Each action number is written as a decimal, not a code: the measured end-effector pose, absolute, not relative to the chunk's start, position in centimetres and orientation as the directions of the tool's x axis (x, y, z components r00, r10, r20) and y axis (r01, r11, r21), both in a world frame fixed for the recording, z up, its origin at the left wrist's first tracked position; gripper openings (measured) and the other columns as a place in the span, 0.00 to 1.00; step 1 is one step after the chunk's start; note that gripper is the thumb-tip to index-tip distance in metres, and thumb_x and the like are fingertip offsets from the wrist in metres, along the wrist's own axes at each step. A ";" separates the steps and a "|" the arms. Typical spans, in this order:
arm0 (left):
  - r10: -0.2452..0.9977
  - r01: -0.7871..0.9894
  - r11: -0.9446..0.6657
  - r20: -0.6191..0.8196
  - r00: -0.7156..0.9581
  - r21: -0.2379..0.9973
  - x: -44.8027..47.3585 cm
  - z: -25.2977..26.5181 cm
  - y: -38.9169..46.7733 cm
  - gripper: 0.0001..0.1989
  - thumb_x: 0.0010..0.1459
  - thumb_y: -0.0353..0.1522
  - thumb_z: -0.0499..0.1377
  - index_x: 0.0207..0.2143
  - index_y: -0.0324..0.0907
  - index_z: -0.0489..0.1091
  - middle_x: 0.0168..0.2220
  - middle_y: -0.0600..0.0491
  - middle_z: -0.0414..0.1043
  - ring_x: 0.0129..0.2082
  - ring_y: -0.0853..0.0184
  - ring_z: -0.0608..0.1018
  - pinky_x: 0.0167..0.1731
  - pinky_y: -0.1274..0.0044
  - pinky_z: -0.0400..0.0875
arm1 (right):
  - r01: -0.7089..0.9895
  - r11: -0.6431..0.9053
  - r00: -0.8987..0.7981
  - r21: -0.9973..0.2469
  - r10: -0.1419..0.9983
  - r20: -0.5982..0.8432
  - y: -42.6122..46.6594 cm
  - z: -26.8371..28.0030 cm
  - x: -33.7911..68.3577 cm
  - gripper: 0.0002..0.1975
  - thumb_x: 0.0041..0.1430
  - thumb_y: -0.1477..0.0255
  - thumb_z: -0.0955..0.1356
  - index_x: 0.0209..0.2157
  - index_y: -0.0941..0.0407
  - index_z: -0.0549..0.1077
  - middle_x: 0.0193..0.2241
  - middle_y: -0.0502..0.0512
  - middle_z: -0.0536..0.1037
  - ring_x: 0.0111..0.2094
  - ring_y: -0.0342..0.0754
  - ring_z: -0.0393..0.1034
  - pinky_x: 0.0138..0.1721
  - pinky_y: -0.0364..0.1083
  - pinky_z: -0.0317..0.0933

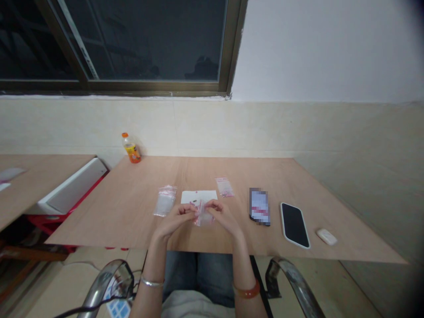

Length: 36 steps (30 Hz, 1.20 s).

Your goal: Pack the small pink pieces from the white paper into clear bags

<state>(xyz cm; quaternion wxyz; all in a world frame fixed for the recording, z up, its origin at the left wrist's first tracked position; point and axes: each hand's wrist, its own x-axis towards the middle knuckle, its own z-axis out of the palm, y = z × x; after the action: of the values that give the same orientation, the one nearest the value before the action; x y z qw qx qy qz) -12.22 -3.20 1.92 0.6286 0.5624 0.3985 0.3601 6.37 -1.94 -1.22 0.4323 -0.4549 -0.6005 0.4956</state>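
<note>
Between both hands is a small clear zip bag (201,216) with a reddish strip, held above the near part of the table. My left hand (179,217) pinches its left side, and my right hand (221,214) pinches its right side near the top. Right behind the bag lies a white sheet (205,195) with several small dark red bits on it. A stack of clear zip bags (165,201) rests left of my left hand. Farther back on the right, another zip bag (225,187) seems to have small reddish pieces inside.
A phone with a lit, blurred screen (260,206), a white-edged dark phone (294,225) and a small white case (326,236) lie on the table (132,225) to the right. An orange-capped bottle (133,152) stands at the back left. Metal chair arms flank me.
</note>
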 end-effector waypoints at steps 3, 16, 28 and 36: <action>0.906 -0.030 0.058 -0.040 0.422 0.998 -11.9 2.5 -3.3 0.11 0.50 0.36 0.61 0.21 0.37 0.70 0.20 0.56 0.68 0.24 0.72 0.69 0.30 0.80 0.60 | 0.171 0.182 -0.013 -0.968 0.983 0.182 -2.1 -0.5 5.8 0.10 0.49 0.65 0.68 0.32 0.56 0.70 0.32 0.51 0.72 0.36 0.46 0.66 0.36 0.43 0.58; 0.826 -0.047 0.101 -0.057 0.561 0.994 -11.3 3.1 -3.6 0.11 0.51 0.36 0.62 0.26 0.36 0.70 0.23 0.53 0.71 0.23 0.72 0.70 0.25 0.81 0.62 | -0.075 -0.085 -0.515 -0.993 0.856 -0.034 -3.9 3.1 4.4 0.23 0.54 0.51 0.63 0.23 0.58 0.69 0.18 0.49 0.71 0.17 0.39 0.62 0.19 0.39 0.55; 0.953 -0.084 0.003 0.023 0.301 0.996 -10.2 1.8 -3.4 0.12 0.56 0.35 0.52 0.22 0.39 0.60 0.18 0.59 0.61 0.18 0.76 0.62 0.19 0.82 0.54 | -0.180 -0.071 -0.418 -0.981 0.908 0.011 -3.3 2.9 3.9 0.19 0.52 0.55 0.66 0.24 0.57 0.68 0.20 0.49 0.71 0.24 0.42 0.67 0.30 0.43 0.63; 0.971 0.257 -0.223 0.237 -0.025 0.941 -10.2 2.0 -3.4 0.07 0.56 0.33 0.52 0.26 0.42 0.59 0.23 0.59 0.61 0.23 0.73 0.67 0.24 0.82 0.60 | 0.010 0.079 -0.262 -0.997 0.962 0.074 -3.0 1.4 4.2 0.15 0.56 0.61 0.63 0.23 0.57 0.69 0.23 0.50 0.71 0.28 0.44 0.66 0.33 0.43 0.59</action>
<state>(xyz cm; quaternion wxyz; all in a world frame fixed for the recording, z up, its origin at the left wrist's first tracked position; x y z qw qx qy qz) -10.23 -3.37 1.97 0.3567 0.6004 0.5113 0.5009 4.25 -2.98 1.35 0.4435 -0.4148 -0.5857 0.5368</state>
